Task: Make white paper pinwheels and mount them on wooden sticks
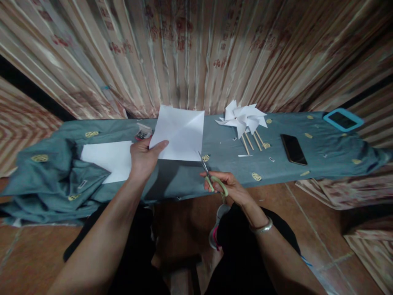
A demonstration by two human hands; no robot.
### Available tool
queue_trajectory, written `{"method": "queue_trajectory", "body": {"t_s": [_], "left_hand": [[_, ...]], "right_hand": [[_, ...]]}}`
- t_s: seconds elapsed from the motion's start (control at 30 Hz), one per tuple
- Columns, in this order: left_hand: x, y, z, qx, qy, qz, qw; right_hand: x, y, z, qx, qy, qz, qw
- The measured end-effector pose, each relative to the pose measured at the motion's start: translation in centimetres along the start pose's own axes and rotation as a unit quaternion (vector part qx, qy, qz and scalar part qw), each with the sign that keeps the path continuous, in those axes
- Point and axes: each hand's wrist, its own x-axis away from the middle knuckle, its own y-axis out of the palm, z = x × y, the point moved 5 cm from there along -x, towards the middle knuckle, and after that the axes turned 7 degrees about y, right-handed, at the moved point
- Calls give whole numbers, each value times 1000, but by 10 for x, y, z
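My left hand [145, 157] pinches the left edge of a white square sheet of paper [181, 133], thumb on top. Faint diagonal creases cross the sheet, which is held up over the cloth. In my right hand [229, 184] is a pair of scissors [211, 177] with light green handles, fingers through the loops. The slightly parted blades point up at the sheet's lower right corner; whether they touch it I cannot tell. Behind my left hand sits a small open box [143, 132] of tiny items. More white paper [113, 157] lies at the left, partly under a cloth fold.
Several white paper pinwheels [245, 116] on wooden sticks lie right of the sheet. Beyond them are a dark phone [294, 149] and a blue-framed device [343, 120]. A narrow paper scrap [245, 155] rests on the green patterned cloth [181, 178]. Pleated curtains [184, 53] hang behind.
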Motion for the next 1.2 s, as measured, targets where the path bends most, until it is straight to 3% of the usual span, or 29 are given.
{"method": "queue_trajectory", "body": {"t_s": [1.2], "left_hand": [[7,7,3,-28,-18,-15,999]], "right_hand": [[-1,-3,8,-41,34,4,999]]}}
